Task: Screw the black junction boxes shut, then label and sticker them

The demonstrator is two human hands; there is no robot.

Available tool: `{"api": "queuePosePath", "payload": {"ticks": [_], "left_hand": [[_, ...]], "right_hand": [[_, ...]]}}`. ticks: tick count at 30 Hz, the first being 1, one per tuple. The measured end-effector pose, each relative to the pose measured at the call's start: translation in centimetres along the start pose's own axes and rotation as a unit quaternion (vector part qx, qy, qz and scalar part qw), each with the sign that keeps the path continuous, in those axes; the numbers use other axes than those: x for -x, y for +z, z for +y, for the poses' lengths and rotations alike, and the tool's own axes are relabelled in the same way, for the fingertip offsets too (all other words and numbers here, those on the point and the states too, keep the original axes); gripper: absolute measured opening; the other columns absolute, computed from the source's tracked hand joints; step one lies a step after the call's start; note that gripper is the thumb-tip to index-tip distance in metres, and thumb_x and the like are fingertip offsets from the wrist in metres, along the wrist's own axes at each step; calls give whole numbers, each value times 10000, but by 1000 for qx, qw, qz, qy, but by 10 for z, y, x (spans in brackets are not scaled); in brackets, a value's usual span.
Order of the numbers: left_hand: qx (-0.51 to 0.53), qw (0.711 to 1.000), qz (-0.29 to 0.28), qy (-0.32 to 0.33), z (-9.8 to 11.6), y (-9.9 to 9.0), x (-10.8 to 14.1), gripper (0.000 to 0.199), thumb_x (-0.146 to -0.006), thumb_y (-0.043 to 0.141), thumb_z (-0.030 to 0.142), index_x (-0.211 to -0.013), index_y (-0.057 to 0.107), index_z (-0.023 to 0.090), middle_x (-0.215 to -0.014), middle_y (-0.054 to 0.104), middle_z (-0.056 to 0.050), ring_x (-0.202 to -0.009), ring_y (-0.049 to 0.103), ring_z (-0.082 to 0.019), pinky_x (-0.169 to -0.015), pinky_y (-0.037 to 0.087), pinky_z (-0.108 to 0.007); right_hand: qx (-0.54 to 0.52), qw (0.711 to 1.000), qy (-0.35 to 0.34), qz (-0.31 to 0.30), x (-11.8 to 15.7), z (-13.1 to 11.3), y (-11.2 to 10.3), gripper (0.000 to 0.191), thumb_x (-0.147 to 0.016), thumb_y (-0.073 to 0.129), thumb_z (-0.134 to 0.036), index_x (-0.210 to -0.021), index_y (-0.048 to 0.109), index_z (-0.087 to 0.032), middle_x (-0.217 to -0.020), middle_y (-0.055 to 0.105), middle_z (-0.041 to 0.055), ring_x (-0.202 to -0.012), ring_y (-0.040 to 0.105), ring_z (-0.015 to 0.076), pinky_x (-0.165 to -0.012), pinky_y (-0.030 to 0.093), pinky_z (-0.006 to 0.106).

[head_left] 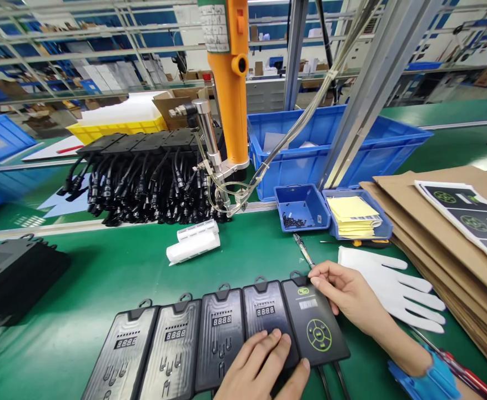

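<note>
5 black boxes (pixel 225 305) sit side by side on the green table (pixel 122 266). Printed face sheet (pixel 305 316) covers 1 of 5, far right; the other 4 show bare fronts with digit displays. Judged by sheets alone, 1 is covered, 4 are uncovered. Right hand (pixel 345 294) has fingertips drawn narrow at the covered box's top corner; can't quite tell if it grips the sheet's edge. Left hand (pixel 260 366) rests, fingers slightly spread, on the neighbouring box. Spare sheets (pixel 455 214) lie on cardboard (pixel 393 186), right side.

A yellow crate (pixel 120 131) stands beyond green tabletop (pixel 135 247), left of blue bin (pixel 310 166).
</note>
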State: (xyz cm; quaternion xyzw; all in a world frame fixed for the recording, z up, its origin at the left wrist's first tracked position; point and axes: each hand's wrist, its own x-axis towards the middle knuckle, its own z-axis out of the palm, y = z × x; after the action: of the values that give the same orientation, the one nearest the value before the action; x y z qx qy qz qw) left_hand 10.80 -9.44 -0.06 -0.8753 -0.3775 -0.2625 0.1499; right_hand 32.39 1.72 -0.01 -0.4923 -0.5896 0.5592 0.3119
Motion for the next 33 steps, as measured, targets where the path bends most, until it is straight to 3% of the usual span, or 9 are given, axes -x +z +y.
{"api": "queuePosePath", "payload": {"ticks": [5, 10, 14, 18, 20, 23, 26, 29, 33], "left_hand": [[-4, 1000, 0, 0, -1, -1, 1, 279, -1026, 458, 242, -1101, 712, 329, -1006, 757, 30, -933, 709, -145, -826, 591, -276], [-5, 1000, -10, 9, -2, -1, 5, 276, -1031, 453, 261, -1150, 690, 337, -1067, 740, 30, -983, 680, -145, -852, 562, -261], [-9, 999, -38, 30, -3, 2, 10, 267, -1028, 455, 281, -1168, 681, 313, -1264, 663, 37, -1051, 638, -175, -868, 538, -280], [-10, 996, -73, 53, -4, 3, 14, 277, -1023, 454, 339, -1208, 654, 285, -1343, 610, 9, -1080, 601, -218, -871, 520, -324], [-12, 994, -91, 56, -4, 1, 12, 273, -1008, 484, 343, -1221, 640, 274, -1345, 607, -2, -1081, 588, -227, -883, 508, -338], [-12, 994, -95, 55, -4, -1, 9, 258, -1004, 493, 362, -1184, 651, 267, -1303, 635, -1, -1047, 583, -219, -877, 495, -333], [-5, 993, -92, 70, -5, 1, 8, 422, -1001, 408, 541, -1140, 667, 239, -1276, 650, -26, -1015, 582, -230, -837, 500, -341], [-15, 992, -83, 91, -9, 6, 10, 552, -964, 377, 646, -1126, 675, 210, -1274, 651, -60, -985, 588, -250, -790, 515, -361], [-39, 983, -108, 144, -22, 3, 4, 496, -925, 521, 615, -1238, 632, 246, -1297, 650, -34, -980, 620, -223, -768, 546, -298]], "right_hand": [[48, 999, -11, 8, 2, -2, 2, 315, -843, 579, -473, -873, 636, -165, -643, 479, -51, -391, 393, 49, -361, 309, 191], [197, 970, -130, 56, 5, 2, 2, 184, -897, 544, -336, -884, 656, -190, -670, 517, -14, -576, 509, 124, -488, 417, 230], [339, 912, -214, 91, 7, 0, 0, 177, -918, 521, -257, -1033, 638, -191, -780, 575, 20, -641, 574, 155, -550, 488, 274], [452, 850, -264, 58, 21, -11, -4, 301, -984, 428, -253, -1225, 590, -174, -1171, 659, 112, -1061, 638, 226, -868, 557, 369], [520, 799, -302, 2, 36, -11, -2, 461, -995, 438, -383, -1377, 492, -130, -1382, 570, 148, -1253, 551, 266, -999, 507, 427], [584, 725, -365, -35, 63, 1, 9, 837, -912, 444, -651, -1450, 383, -12, -1465, 456, 228, -1349, 448, 352, -1007, 491, 507], [595, 687, -417, -7, 89, 19, 24, 653, -953, 464, -517, -1378, 490, -22, -1394, 544, 206, -1283, 530, 327, -996, 498, 464], [549, 702, -453, 8, 109, 23, 24, 330, -981, 459, -217, -1267, 613, -157, -1247, 688, 80, -1183, 621, 193, -1000, 498, 310], [529, 765, -364, 57, 126, -8, -26, 302, -1015, 392, -289, -1060, 683, -220, -1081, 738, 53, -1046, 676, 153, -902, 537, 244]]}}
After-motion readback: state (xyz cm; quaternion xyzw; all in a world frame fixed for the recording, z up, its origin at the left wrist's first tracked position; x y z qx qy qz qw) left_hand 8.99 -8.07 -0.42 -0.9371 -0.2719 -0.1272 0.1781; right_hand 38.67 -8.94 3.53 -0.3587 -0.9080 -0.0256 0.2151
